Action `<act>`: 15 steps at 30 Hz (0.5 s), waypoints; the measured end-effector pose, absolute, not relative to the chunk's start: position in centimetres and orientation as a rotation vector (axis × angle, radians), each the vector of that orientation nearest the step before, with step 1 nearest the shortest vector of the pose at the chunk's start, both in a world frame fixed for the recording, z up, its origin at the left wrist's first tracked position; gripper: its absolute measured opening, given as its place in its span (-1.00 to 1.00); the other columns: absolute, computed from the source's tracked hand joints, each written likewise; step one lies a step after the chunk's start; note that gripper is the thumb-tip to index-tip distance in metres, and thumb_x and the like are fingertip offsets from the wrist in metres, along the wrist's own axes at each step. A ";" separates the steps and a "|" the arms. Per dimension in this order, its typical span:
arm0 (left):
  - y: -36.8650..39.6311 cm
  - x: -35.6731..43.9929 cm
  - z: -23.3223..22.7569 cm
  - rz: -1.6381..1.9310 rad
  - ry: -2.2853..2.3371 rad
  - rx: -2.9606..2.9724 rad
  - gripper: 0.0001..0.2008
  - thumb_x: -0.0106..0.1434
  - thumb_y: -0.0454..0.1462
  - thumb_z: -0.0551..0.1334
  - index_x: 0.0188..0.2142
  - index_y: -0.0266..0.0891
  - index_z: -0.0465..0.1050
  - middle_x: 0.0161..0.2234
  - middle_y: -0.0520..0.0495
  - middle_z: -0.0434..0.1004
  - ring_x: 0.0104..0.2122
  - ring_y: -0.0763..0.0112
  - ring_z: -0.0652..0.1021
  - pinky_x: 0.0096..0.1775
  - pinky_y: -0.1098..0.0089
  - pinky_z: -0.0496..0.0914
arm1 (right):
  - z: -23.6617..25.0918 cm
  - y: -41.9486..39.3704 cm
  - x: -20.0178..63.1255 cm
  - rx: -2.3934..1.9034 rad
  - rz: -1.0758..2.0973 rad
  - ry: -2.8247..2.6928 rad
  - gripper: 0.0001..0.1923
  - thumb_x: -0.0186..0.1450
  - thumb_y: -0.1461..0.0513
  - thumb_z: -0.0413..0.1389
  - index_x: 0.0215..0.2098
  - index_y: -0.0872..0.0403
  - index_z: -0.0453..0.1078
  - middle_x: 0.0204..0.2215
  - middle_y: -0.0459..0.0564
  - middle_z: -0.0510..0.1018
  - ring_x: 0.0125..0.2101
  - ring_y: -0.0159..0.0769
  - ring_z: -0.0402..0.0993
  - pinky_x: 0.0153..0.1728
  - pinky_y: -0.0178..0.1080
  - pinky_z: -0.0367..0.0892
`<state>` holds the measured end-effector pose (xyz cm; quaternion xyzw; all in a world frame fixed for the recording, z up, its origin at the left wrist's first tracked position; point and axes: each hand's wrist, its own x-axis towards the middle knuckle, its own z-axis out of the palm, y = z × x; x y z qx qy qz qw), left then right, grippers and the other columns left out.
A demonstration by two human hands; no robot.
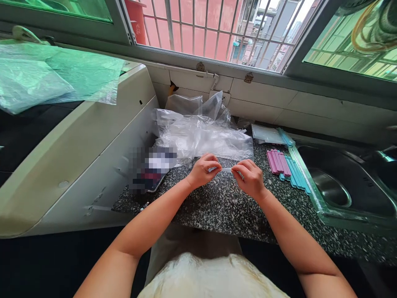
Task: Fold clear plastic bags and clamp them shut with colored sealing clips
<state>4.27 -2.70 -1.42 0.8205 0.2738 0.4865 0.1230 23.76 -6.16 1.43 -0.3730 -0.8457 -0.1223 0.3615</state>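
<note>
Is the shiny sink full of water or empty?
Empty, as far as it shows. The sink has a bare metal bowl with no water or dishes visible. Its right side is cut off by the picture's edge, so that part cannot be told.

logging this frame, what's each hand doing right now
Left hand: closed, pinching one end of a small clear strip.
Right hand: closed, pinching the other end of the same strip.

- A home kitchen was indicated by a speckled granite counter (223,207) with a steel sink (344,186) set into its right end.
- A white-tiled wall (263,93) was seen behind the counter's back edge.
- A barred window (217,29) above was seen facing close apartment blocks (263,33).
- A white appliance (80,145) was placed against the counter's left edge.
</note>
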 end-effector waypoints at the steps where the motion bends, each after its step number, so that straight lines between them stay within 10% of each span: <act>1: -2.7 4.3 -1.4 1.419 0.797 2.389 -0.89 0.17 -0.31 0.20 -0.46 -0.24 0.47 -0.46 -0.02 0.37 -0.40 0.47 0.41 -0.33 0.43 0.34 | 1.4 -6.2 23.8 -0.959 -0.307 -2.176 -0.93 0.22 0.32 0.07 -0.42 0.06 0.35 -0.51 -0.04 0.43 -0.43 -0.32 0.30 -0.39 -0.28 0.26; 15: -2.7 4.0 -1.1 1.470 0.813 2.242 -0.88 0.15 -0.28 0.23 -0.46 -0.26 0.49 -0.49 -0.01 0.36 -0.43 0.50 0.42 -0.37 0.46 0.36 | 1.8 -6.1 24.3 -0.964 -0.333 -2.132 -0.89 0.21 0.33 0.05 -0.46 0.07 0.34 -0.53 -0.04 0.43 -0.44 -0.33 0.31 -0.41 -0.29 0.27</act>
